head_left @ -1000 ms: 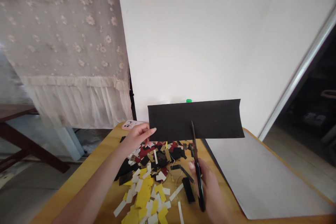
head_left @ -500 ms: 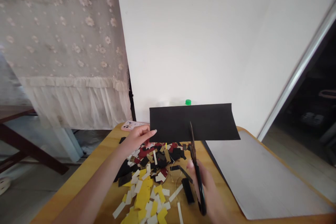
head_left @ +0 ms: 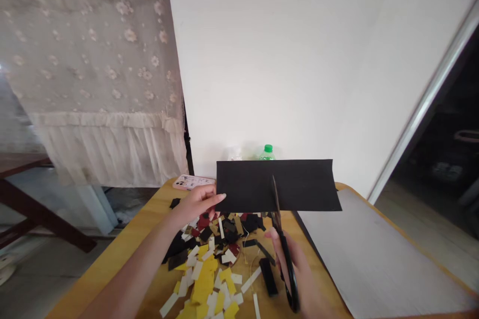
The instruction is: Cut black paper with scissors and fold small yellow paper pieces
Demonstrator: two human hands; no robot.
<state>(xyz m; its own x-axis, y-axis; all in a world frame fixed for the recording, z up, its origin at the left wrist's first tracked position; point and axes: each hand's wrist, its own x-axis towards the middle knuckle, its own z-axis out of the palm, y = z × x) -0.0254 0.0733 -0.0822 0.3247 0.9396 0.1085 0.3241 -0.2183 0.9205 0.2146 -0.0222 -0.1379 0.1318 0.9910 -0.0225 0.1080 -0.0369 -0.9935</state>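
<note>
The black card sheet [head_left: 275, 185] is held up level above a wooden table [head_left: 112, 264], over a scattered pile of paper scraps [head_left: 209, 269] in yellow, white, black and dark red. The left hand [head_left: 196, 204] has the sheet's lower left corner, its fingers close together and clamped on the card. The right hand [head_left: 295, 279] has its fingers wrapped around the black handles of a pair of scissors [head_left: 290, 271], whose pointed blade crosses the sheet's lower edge near the middle; how far the blades stand apart cannot be told. A black strip [head_left: 268, 276] lies on the table just beside the scissors. Behind the sheet stands a green-capped plastic bottle [head_left: 268, 153], and a phone in a pale pink case [head_left: 192, 182] lies at the table's far edge. A large white board [head_left: 374, 254] covers the table's right side, beside a white wall [head_left: 280, 60] and a lace curtain [head_left: 93, 70]
</note>
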